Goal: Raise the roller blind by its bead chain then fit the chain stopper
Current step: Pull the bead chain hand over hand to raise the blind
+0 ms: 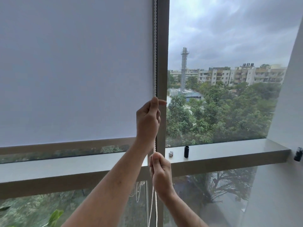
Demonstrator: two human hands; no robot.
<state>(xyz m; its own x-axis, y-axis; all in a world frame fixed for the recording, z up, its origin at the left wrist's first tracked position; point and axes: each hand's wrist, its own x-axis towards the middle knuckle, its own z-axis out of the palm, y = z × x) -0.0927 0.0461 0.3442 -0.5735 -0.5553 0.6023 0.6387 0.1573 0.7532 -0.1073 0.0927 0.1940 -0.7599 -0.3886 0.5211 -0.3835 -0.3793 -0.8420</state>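
A pale grey roller blind (73, 71) covers the left window pane, its bottom bar (65, 145) just above the sill. The white bead chain (154, 46) hangs along the blind's right edge beside the window post. My left hand (147, 120) grips the chain at mid height, index finger pointing right. Below it, my right hand (161, 174) pinches the chain at sill level, and the chain's loop (153, 207) hangs down beneath it. A small clear chain stopper (171, 154) lies on the sill just right of my right hand.
A black cylinder (186, 151) stands on the grey sill (229, 149) right of the stopper. A dark fitting (298, 154) sits on the white wall at the far right. The grey window post (163, 63) runs right behind the chain.
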